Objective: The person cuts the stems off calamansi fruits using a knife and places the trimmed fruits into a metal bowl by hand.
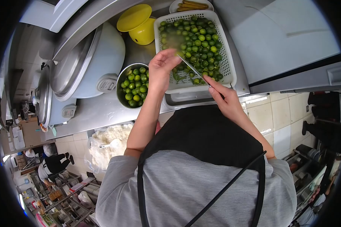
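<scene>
My right hand [225,99] is closed around the handle of a thin-bladed knife [191,66]. Its blade slants up and left, over a white perforated basket [231,72] of small green limes [201,38]. At the blade's tip is my left hand [162,68], fingers curled together above the basket's left side; whatever they hold is hidden. To the left of that forearm stands a round metal bowl [119,92] with more green limes [134,86] in it. A blurred patch covers some limes just beyond my left fingers.
The basket rests over a metal tray [189,101] at the counter's front edge. Behind are a yellow container [142,32] and a plate [174,6] with brown sticks. Large lidded cookers [110,49] stand left. Below the counter is a bag of white stuff [106,145]. Another person [51,164] is far left.
</scene>
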The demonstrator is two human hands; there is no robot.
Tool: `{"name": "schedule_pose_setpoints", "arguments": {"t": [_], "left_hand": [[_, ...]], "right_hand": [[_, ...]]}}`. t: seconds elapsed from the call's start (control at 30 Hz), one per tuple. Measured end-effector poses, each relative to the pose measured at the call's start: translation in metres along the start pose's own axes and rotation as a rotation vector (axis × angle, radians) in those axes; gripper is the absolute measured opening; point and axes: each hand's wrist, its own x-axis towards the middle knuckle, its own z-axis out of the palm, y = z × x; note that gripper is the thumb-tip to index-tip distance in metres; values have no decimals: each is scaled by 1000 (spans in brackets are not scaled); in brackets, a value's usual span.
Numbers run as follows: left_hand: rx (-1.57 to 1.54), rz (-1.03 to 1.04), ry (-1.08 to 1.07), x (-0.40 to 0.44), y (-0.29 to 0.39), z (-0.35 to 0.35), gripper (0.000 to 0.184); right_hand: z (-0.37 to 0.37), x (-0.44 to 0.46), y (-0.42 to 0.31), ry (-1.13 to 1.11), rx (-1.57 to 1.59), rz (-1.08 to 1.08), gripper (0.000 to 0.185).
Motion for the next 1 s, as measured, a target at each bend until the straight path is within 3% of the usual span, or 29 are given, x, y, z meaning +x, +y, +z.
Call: {"name": "schedule_pose_setpoints", "arguments": {"t": [0.07,0.13,0.27,0.37,0.47,0.53,0.63,0.77,0.83,1.0], "left_hand": [[-76,-42,3,-1,6,4,23],[-278,-173,-27,-2,11,6,24],[-249,-138,-30,-3,2,0,26],[-280,-89,-60,-3,1,-5,27],[-293,-161,-47,-6,4,-6,27],[-277,-155,-19,-4,5,-6,27],[-264,-46,-50,-7,2,-6,27],[-188,-39,19,-8,6,-2,26],[-117,16,30,-8,5,-1,23],[9,57,73,-8,-1,-1,20]], "right_hand": [[-2,-1,-2,7,-1,-6,33],[-6,-1,-8,9,62,123,33],[-6,1,-5,54,55,33,34],[-5,2,-6,39,75,125,34],[-1,6,11,185,61,64,34],[-4,11,18,-36,-103,190,33],[1,8,0,45,-6,12,33],[4,4,-8,-23,-56,54,33],[7,3,-5,15,-65,-117,33],[6,6,-5,17,-80,-70,33]]}}
